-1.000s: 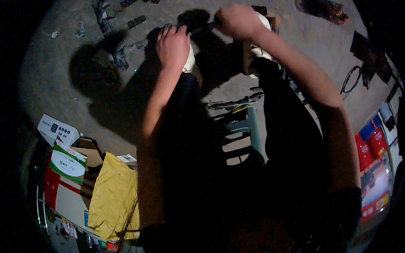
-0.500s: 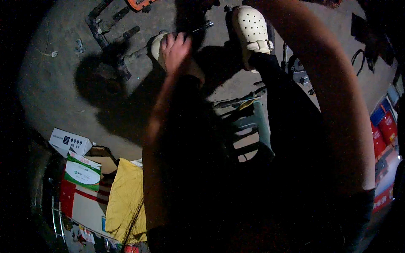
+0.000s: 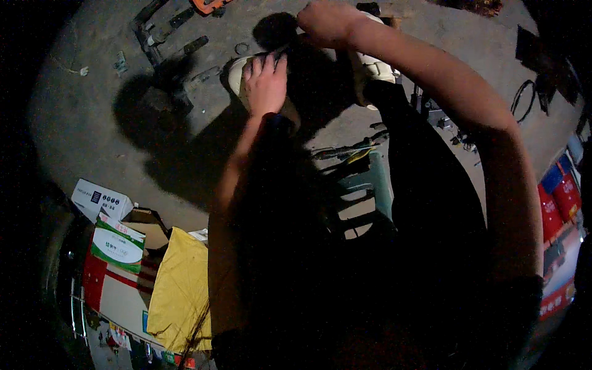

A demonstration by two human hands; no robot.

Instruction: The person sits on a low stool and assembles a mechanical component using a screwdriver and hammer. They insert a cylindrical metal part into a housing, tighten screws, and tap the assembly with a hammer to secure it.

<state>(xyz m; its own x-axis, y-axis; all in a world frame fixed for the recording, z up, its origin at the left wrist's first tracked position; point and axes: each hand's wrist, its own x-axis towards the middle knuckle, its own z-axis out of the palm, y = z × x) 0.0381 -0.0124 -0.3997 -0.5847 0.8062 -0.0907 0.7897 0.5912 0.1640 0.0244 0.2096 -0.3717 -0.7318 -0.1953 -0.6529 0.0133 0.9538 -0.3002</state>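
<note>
My left hand (image 3: 266,84) is beside the cream clog (image 3: 237,75) on my left foot. Its fingers curl over something dark that I cannot make out. At the top middle, my right hand (image 3: 328,24) is closed with its back toward me, hiding whatever it grips. It hangs in front of the other cream clog (image 3: 374,68), covering much of that shoe. Between the hands the floor is in deep shadow. A round dark shape (image 3: 275,31) lies just left of my right hand; whether object or shadow, I cannot tell.
A small ring (image 3: 242,47) lies on the floor near dark metal bars (image 3: 148,43) and an orange part (image 3: 211,5). Below me is a green plastic stool (image 3: 382,191), with tools (image 3: 345,151) beside it. Boxes (image 3: 118,245) and a yellow cloth (image 3: 179,290) sit lower left.
My right hand has come into view at the top, in front of the right clog. My left hand has shifted slightly right and down. The shiny-tipped rod beside it no longer shows.
</note>
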